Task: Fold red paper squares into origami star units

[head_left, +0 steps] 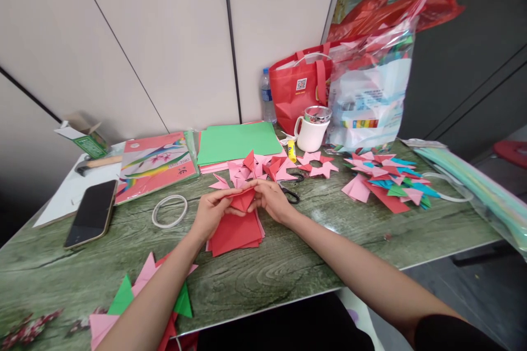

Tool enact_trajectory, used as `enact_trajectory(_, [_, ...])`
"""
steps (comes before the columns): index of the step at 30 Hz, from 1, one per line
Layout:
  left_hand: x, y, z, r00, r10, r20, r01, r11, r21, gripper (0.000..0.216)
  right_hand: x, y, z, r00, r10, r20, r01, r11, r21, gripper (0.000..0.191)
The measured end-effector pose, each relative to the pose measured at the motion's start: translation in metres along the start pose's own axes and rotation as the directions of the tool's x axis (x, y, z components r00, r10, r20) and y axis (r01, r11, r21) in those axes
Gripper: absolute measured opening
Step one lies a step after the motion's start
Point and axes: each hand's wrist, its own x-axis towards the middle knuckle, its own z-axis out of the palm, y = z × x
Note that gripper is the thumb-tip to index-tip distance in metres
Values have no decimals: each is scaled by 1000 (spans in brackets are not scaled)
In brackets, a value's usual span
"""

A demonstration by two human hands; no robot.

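Between my hands is a partly folded piece of red paper [242, 199], gripped at both sides. My left hand [214, 209] pinches its left edge, and my right hand [269, 199] has its right edge between thumb and fingers. Just beneath them lies a stack of red paper squares [236, 233], with pink edges showing at its side. Beyond the hands is a pile of folded pink and red paper pieces [257, 167]. Black scissors [291, 196] rest by my right hand, partly covered.
At left lie a phone [91, 214], a paper pack [154, 165], a hammer [99, 163] and a white ring [169, 211]. Behind are green sheets [239, 142], a glue stick [291, 151], a mug [313, 130] and a red bag [288, 93]. Folded paper wreaths [391, 175] sit right.
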Motion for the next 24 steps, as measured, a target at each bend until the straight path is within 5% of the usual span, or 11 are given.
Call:
enact_trajectory(6, [-5,10,6,1000,-15,20,12,986,166,34,0,2,-5,990,-130,-45,117,967,-226,29])
enact_trajectory(11, [-5,12,7,998,-62,-15,63,990,127,58,1,2,-9,966,-234,-106,186,923,-337,37])
enact_trajectory(16, [-3,10,6,995,-92,-25,95,988,124,27,-2,-1,-3,963,-252,-100,203,915,-347,29])
enact_trajectory(24, [-4,9,7,995,-82,49,75,989,130,23,-4,0,-1,957,-287,47,269,813,-517,22])
